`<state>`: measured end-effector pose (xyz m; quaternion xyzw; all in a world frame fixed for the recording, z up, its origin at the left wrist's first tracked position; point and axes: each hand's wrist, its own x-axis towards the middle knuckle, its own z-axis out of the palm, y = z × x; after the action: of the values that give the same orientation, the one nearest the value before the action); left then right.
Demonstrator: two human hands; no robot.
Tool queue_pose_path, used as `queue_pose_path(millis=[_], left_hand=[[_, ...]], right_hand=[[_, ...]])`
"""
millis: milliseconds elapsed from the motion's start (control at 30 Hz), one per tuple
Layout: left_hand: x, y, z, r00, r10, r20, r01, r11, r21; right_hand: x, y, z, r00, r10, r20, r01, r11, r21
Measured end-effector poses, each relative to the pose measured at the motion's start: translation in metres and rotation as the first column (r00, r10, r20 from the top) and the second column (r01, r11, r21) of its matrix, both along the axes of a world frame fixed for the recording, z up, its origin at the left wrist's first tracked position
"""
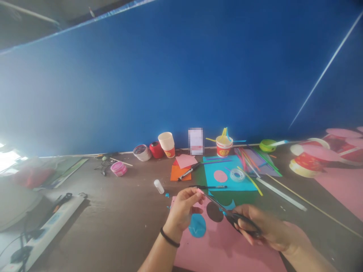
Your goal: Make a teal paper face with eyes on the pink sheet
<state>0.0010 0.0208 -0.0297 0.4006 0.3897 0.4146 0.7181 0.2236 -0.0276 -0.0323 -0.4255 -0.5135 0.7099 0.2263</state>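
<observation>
My left hand [185, 207], with a dark band at the wrist, pinches a small piece of pink paper [200, 191] between thumb and fingers. My right hand [259, 226] is closed round the dark handles of a pair of scissors [236, 218]. The scissor blades point left, and their tips are close to the pink piece. Under both hands lies a large pink sheet [227, 253]. A blue paper circle [197, 226] rests on it beside my left hand. To its right is a dark round spot [214, 211]; I cannot tell whether it is a hole. Blue scraps [230, 205] lie behind the scissors.
Behind are a blue sheet [210, 162] with a pink circle [220, 176] and a tape roll [237, 174], a marker [188, 172], and paper cups [166, 142]. A glue stick [159, 186] stands left, a power strip [53, 226] farther left. A white strip [280, 193] lies right.
</observation>
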Motion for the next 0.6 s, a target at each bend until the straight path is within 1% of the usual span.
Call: queue_pose_path(millis=[100, 300, 500, 600], left_hand=[[0.000, 0.000, 0.001, 1.000, 0.005, 0.005, -0.005, 1.000, 0.007], [0.001, 0.000, 0.000, 0.999, 0.037, -0.036, -0.036, 0.999, 0.028], [0.002, 0.000, -0.004, 0.998, 0.031, -0.061, -0.028, 0.999, 0.035], [0.003, -0.001, -0.005, 0.998, 0.033, -0.062, -0.031, 0.999, 0.042]], right_hand=[[-0.001, 0.000, -0.001, 0.997, -0.023, -0.080, 0.022, 1.000, -0.011], [0.001, -0.002, -0.007, 0.994, -0.039, -0.105, 0.037, 0.999, -0.019], [0.000, -0.004, -0.013, 0.984, -0.053, -0.170, 0.051, 0.999, -0.018], [-0.003, -0.004, -0.015, 0.985, -0.056, -0.166, 0.053, 0.998, -0.020]])
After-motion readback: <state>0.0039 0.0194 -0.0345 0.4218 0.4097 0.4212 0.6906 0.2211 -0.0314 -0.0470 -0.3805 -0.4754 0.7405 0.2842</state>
